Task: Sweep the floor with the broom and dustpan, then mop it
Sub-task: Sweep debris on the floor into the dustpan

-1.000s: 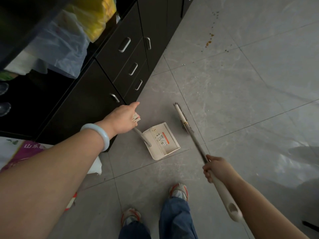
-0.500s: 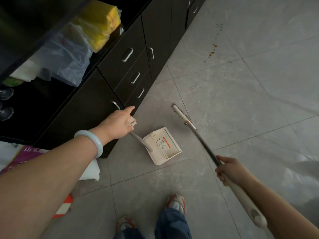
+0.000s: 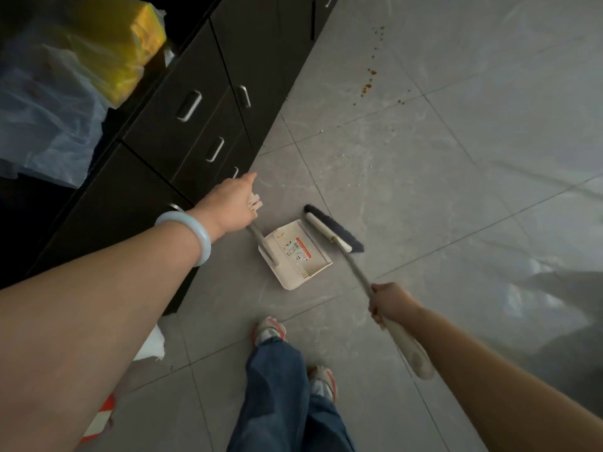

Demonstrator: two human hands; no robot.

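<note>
Head view, left hand point(image 3: 230, 203) gripping cream plastic dustpan point(image 3: 298, 254) handle, right hand point(image 3: 390, 303) clasping broom point(image 3: 332, 231) pole

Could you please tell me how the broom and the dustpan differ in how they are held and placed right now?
The right hand grips the broom partway down its shaft; the left hand holds the dustpan at its handle's top. The broom head is dark-bristled; the dustpan is cream. Both meet the floor, side by side.

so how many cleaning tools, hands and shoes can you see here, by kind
Brooms: 1, the broom, gripped by the right hand.
Dustpans: 1, the dustpan, its handle held by the left hand.
Hands: 2.
Shoes: 2, one shoe ahead, the other shoe behind.
Total: 6.
</note>
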